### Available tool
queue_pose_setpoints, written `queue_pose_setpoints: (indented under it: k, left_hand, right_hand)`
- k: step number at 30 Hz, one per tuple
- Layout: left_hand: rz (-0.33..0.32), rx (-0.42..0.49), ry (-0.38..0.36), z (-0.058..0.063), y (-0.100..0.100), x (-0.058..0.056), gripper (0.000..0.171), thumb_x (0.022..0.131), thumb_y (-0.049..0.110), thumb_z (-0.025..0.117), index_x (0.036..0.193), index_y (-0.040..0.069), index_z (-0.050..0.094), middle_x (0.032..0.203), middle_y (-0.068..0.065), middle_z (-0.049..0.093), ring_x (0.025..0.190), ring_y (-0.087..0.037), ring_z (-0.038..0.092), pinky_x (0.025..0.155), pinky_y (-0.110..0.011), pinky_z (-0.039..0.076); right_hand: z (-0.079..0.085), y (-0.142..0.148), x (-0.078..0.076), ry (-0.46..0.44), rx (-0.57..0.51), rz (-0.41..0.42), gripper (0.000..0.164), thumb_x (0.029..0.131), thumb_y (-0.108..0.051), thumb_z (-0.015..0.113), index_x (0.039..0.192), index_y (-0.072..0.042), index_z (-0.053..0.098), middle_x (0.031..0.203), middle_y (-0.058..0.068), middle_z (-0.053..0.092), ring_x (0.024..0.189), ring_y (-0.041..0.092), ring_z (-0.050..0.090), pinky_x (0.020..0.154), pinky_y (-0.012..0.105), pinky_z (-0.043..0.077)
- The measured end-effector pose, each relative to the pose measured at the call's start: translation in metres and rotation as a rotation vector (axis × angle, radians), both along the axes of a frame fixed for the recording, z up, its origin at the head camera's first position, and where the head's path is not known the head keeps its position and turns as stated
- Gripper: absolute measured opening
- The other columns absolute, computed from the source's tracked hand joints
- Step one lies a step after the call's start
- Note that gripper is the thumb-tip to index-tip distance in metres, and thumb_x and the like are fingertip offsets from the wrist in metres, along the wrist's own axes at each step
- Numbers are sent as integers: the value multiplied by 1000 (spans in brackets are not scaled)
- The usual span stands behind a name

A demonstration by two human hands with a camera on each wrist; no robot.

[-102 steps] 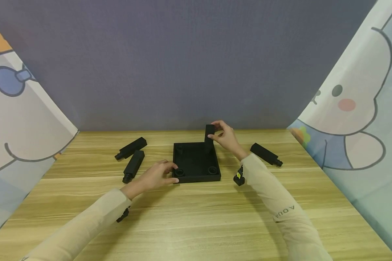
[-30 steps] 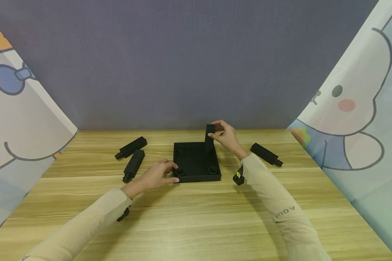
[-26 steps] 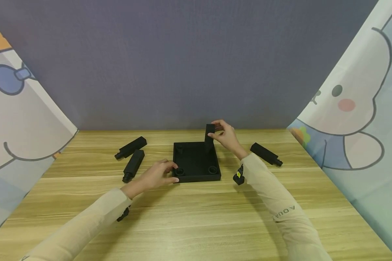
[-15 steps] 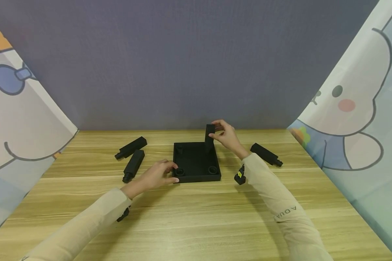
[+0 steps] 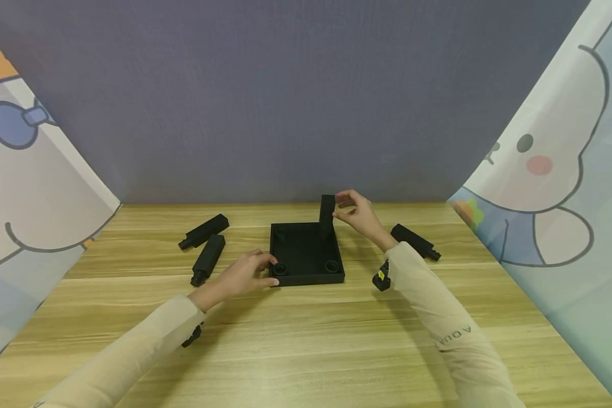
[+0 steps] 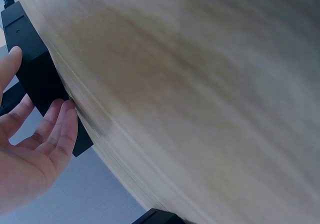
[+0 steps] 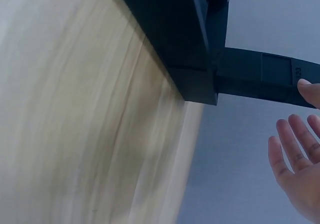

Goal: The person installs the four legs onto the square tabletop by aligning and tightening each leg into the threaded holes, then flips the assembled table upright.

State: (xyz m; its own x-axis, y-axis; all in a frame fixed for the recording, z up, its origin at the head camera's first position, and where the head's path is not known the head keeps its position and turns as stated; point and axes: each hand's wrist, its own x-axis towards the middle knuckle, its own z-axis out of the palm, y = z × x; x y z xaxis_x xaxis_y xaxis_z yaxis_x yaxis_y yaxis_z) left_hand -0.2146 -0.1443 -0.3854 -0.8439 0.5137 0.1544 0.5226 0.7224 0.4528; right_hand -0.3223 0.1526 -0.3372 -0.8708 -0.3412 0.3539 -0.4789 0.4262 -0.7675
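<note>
A black square tray-like base (image 5: 308,255) lies on the table, with round sockets in its corners. One black square leg (image 5: 327,215) stands upright at its far right corner. My left hand (image 5: 241,274) grips the base's near left corner, thumb at the front and fingers on the left side. Beside the upright leg is my right hand (image 5: 363,219), its fingers loosely bent and off the leg. In the right wrist view the thumb tip (image 7: 306,86) overlaps the leg's end; I cannot tell whether it touches. The other fingers there are spread apart from it.
Two black legs (image 5: 208,231) with threaded ends lie left of the base. Another leg (image 5: 415,241) lies to the right, beyond the right wrist. A grey panel (image 5: 296,102) rises behind the wooden table (image 5: 306,345). Cartoon-printed cloths (image 5: 551,170) flank it.
My right hand has loosened from the upright leg and shifted slightly right. The leg stays upright in the corner. My left hand and the base have not moved.
</note>
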Motion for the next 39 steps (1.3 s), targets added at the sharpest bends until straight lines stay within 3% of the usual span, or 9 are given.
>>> queue_pose_setpoints:
  k: [8,18,39]
  left_hand:
    - [-3,2,6,-1,-1,0,41,79,35,70,111,11,61,101,-7,59,89,-22,60,71,-32,51]
    - [4,-1,0,1,0,2,41,79,34,70,111,11,61,100,-7,59,88,-22,60,71,-33,51]
    - [2,-4,4,1,0,2,41,80,35,70,111,11,60,101,-7,59,88,-22,60,70,-32,51]
  right_hand:
    - [-8,10,2,13,44,-30,42,82,-4,66,119,6,49,117,23,54,103,39,56,81,49,49]
    - [-17,25,5,4,86,-49,40,83,-4,66,119,4,50,116,24,54,104,40,55,82,48,49]
    - [-27,68,10,-135,178,-102,42,87,-8,61,126,-1,46,124,22,50,110,36,51,88,49,45]
